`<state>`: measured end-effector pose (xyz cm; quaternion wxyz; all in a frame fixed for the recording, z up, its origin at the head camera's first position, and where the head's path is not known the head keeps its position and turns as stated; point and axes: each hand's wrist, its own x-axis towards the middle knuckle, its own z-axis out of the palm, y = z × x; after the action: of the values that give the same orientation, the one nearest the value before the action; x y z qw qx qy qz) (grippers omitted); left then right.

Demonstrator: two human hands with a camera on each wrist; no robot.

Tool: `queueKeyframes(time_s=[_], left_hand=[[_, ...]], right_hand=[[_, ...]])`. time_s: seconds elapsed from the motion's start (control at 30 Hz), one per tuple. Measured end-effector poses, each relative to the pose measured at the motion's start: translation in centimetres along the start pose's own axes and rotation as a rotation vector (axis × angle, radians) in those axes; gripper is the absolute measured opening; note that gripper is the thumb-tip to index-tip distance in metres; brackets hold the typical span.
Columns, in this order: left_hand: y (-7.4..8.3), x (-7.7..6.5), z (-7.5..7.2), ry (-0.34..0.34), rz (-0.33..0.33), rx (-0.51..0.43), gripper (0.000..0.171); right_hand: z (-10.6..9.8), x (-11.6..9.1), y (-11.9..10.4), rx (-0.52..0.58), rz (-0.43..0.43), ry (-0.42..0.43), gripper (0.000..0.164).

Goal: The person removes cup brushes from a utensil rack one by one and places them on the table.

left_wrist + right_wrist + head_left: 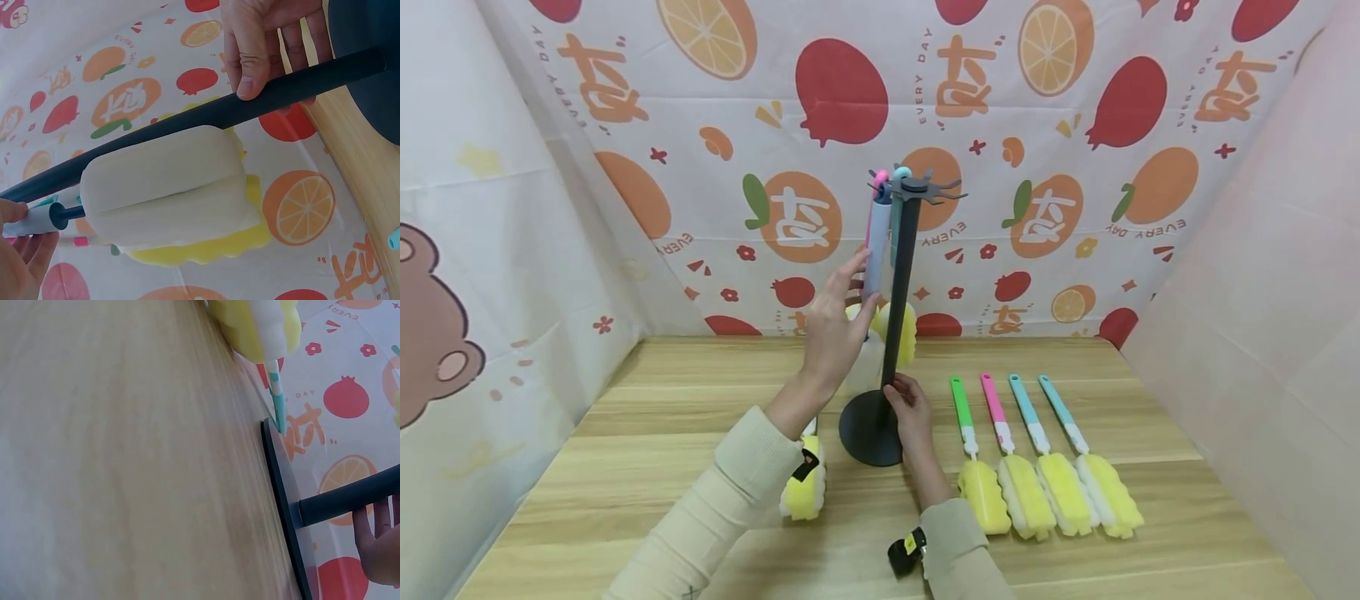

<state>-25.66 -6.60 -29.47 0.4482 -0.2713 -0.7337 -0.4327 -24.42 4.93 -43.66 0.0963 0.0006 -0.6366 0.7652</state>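
Observation:
In the head view, my left hand (833, 329) grips the pale blue handle of a bottle brush (876, 250) that hangs upright from the hook rack (917, 188) atop a black stand. Its white sponge head (169, 181) fills the middle of the left wrist view, beside the pole. My right hand (913, 417) holds the stand's black pole (901, 292) low down, just above the round base (859, 429). Pink and teal handles also hang at the rack, with yellow sponge (908, 337) partly hidden behind the pole.
Right of the stand, several sponge brushes lie in a row on the wooden table (1180, 517), including a green-handled brush (962, 417) and a pink-handled brush (996, 412). Another yellow-and-white brush (805, 492) lies left of the base, partly under my left forearm. Fruit-print cloth (850, 100) hangs behind.

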Motion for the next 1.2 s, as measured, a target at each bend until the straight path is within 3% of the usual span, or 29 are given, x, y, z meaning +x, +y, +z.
queueKeyframes(time_s=[0.27,0.57,1.2], left_hand=[[0.3,0.3,-0.6,-0.01,0.005,0.021,0.056],[0.4,0.4,-1.0,-0.007,0.023,0.053,0.057],[0.1,0.2,-1.6,-0.006,0.016,0.048,0.057]], right_hand=[[-0.1,0.0,-0.1,-0.013,0.026,0.005,0.029],[-0.4,1.4,2.5,0.025,0.021,0.007,0.032],[-0.5,1.4,2.7,0.012,0.01,0.01,0.036]])
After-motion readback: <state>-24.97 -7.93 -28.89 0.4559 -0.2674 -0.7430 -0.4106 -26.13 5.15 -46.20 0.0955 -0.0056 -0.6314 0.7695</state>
